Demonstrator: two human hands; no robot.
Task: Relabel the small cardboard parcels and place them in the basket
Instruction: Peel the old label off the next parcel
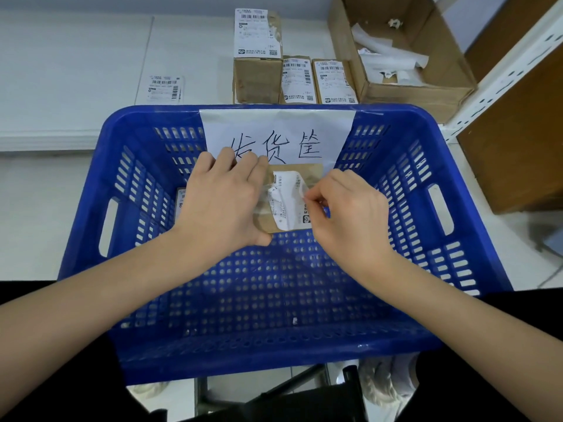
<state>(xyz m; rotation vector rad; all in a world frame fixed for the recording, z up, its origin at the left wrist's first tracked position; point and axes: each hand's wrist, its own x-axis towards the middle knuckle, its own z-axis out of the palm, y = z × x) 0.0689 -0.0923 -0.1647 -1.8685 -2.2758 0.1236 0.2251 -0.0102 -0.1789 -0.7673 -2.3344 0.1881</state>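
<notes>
Cardboard parcel (293, 198) held over the blue basket (426, 239), near its far wall. Our left hand (224, 202) grips the parcel's left side, fingers curled round it. Our right hand (345, 210) pinches the torn, half-peeled label (286, 205). More labelled parcels (292, 77) sit on the table beyond.

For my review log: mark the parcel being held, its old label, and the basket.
parcel (313, 172), head view, bare cardboard top corner.
old label (288, 202), head view, wrinkled middle.
basket (274, 354), head view, near wall.
</notes>
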